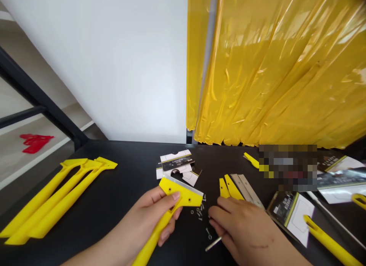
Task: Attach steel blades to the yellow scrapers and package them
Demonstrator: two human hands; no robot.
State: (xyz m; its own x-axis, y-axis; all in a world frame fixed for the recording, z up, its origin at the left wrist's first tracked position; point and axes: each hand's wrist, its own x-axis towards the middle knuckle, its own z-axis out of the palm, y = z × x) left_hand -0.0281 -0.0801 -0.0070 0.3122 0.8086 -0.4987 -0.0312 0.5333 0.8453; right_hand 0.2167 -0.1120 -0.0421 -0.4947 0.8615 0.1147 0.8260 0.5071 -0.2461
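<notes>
My left hand (161, 210) is closed around a yellow scraper (183, 195), thumb on its wide head. Along the head's far edge runs a metal blade (187, 184), and two holes show in the yellow plate. Low over the black table, my right hand (238, 222) has its fingers curled, the fingertips beside small loose screws and nuts (200, 211). From under its lower fingers sticks a thin metal rod (213, 244); its other end is hidden. Just beyond this hand lie yellow plates (232, 187) and flat metal blades (246, 189).
Yellow scraper handles (61, 201) lie together at the left. Card packaging (177, 163) sits at the back middle, with more packets (291, 212) on the right beside another yellow handle (328, 237). A white panel (137, 67) and yellow plastic sheeting (274, 75) stand behind the table.
</notes>
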